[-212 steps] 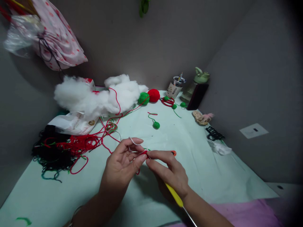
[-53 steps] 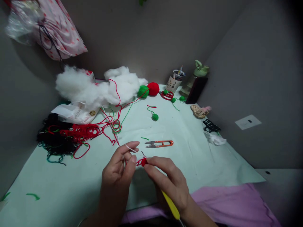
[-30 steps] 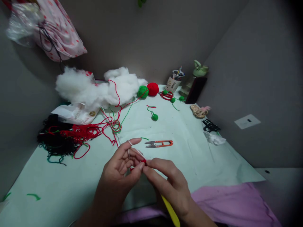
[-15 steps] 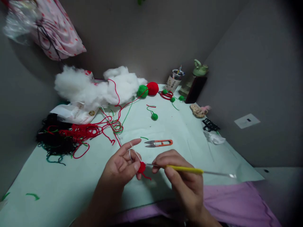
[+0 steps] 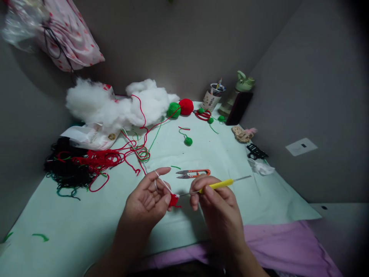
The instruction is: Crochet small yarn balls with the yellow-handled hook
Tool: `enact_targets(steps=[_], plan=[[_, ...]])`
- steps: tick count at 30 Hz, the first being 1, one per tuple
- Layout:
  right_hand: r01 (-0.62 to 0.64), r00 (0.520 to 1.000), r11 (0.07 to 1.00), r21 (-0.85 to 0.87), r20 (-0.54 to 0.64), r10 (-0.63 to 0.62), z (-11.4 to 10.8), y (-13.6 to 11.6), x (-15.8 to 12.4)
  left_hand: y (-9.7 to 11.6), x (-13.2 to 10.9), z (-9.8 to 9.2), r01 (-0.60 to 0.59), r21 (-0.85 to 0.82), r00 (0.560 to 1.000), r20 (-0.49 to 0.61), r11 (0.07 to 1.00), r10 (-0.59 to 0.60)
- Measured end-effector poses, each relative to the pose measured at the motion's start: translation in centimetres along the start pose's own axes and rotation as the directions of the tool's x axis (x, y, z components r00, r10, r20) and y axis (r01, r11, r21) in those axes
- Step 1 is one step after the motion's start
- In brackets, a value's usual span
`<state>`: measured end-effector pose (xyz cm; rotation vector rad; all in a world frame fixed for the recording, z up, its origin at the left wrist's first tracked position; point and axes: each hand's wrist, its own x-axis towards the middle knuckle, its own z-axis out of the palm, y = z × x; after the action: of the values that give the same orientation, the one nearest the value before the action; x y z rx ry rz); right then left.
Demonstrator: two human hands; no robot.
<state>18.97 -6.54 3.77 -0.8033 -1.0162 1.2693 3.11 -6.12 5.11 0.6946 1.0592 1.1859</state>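
Between thumb and fingers, my left hand (image 5: 151, 194) pinches a small red crochet piece (image 5: 173, 200) with a short red tail. White yarn (image 5: 163, 180) runs over its raised index finger down to the top of the piece. My right hand (image 5: 217, 200) grips a crochet hook (image 5: 217, 185) by its yellow handle, and the metal tip reaches the piece where the white yarn meets it. Just beyond my right fingers lie orange thread snips (image 5: 192, 174), partly covered by them.
Red and green yarn balls (image 5: 186, 107) sit at the back beside white stuffing (image 5: 147, 102). Tangled red yarn (image 5: 106, 158) and black yarn (image 5: 66, 165) lie left. A small green ball (image 5: 188, 141) is mid-table. Red scissors (image 5: 203, 114), a pen cup (image 5: 212, 97) and a bottle (image 5: 240, 92) stand back right.
My right hand has shifted slightly and tilted the hook, so its rear end now points up to the right. The red piece has turned a little in my left hand.
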Motion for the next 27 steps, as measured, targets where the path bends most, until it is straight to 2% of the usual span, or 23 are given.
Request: enact_targets(steps=[4,6,8,10,12,13,14,15,17,19,21,23,27], plan=[[0.004,0.997,1.0,-0.013,0.076,-0.003,0.7,0.6,0.1,-0.5,-0.2,0.2,0.006,-0.014,1.0,0.02,1.0,-0.005],[0.08,0.991,0.994,-0.081,0.111,-0.071,1.0,0.9,-0.2,-0.8,-0.4,0.2,0.019,-0.03,0.999,0.028,0.999,-0.018],[0.175,0.982,0.96,-0.22,0.114,-0.153,1.1,0.9,-0.7,-1.0,-0.5,0.1,0.032,-0.059,0.999,0.028,0.998,-0.031],[0.319,0.948,0.833,-0.453,0.166,-0.272,1.0,0.8,-1.3,-1.3,-0.5,0.1,0.041,-0.121,0.999,0.03,0.992,-0.037],[0.481,0.876,0.589,-0.649,0.33,-0.352,0.8,0.5,-1.7,-1.6,-0.4,-0.1,0.092,-0.198,0.995,0.066,0.976,-0.081],[0.532,0.845,0.482,-0.696,0.396,-0.359,0.6,0.4,-1.8,-1.7,-0.3,-0.2,0.145,-0.235,0.987,0.104,0.961,-0.124],[0.555,0.829,0.43,-0.713,0.427,-0.362,0.5,0.2,-1.8,-1.8,-0.2,-0.4,0.21,-0.264,0.973,0.152,0.941,-0.174],[0.545,0.835,0.445,-0.711,0.418,-0.357,0.3,0.1,-1.7,-1.9,-0.1,-0.6,0.272,-0.285,0.955,0.198,0.919,-0.222],[0.448,0.893,0.61,-0.653,0.29,-0.344,0.1,0.0,-1.3,-1.9,0.2,-1.1,0.337,-0.308,0.932,0.239,0.89,-0.271],[0.321,0.946,0.805,-0.499,0.132,-0.295,-0.1,0.0,-0.9,-1.7,0.4,-1.4,0.305,-0.3,0.947,0.193,0.904,-0.256],[0.209,0.978,0.919,-0.333,0.048,-0.205,0.0,0.2,-0.6,-1.6,0.4,-1.4,0.232,-0.257,0.97,0.137,0.938,-0.202],[0.171,0.985,0.949,-0.267,0.064,-0.159,0.2,0.3,-0.5,-1.5,0.2,-1.1,0.176,-0.197,0.982,0.108,0.965,-0.157],[0.209,0.977,0.917,-0.34,0.111,-0.182,0.6,0.5,-0.4,-1.7,-0.3,-0.2,0.138,-0.146,0.989,0.079,0.98,-0.128]])
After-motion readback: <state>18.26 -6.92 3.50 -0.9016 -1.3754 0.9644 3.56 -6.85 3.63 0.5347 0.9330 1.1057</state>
